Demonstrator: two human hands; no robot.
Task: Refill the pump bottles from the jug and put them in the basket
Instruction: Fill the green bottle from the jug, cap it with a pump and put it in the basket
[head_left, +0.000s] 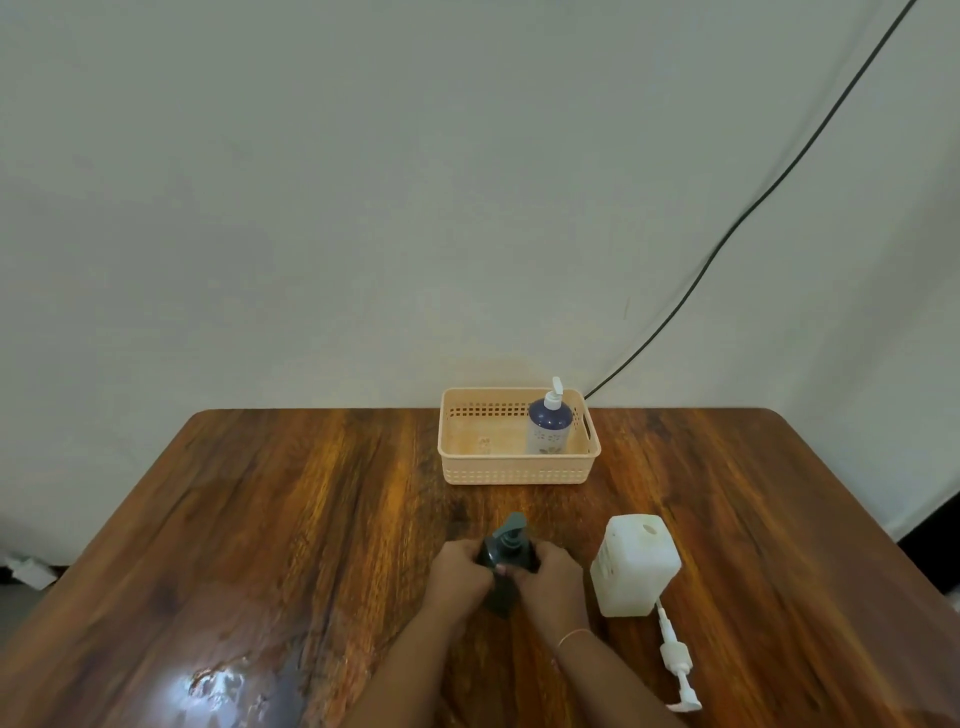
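Note:
A dark grey pump bottle (506, 558) stands on the wooden table (260, 519) near me, its pump head on top. My left hand (460, 574) grips its left side and my right hand (553, 577) grips its right side, hiding most of its body. A white translucent jug (634, 564) with an open hole on top stands just to the right. A loose white pump (675, 660) lies on the table in front of the jug. Farther back, a beige basket (514, 470) holds an upright blue pump bottle (549, 423) at its right end.
The basket sits at the table's far edge against a pale wall. A black cable (727, 244) runs down the wall to behind the basket. A bright glare patch lies on the table at the near left.

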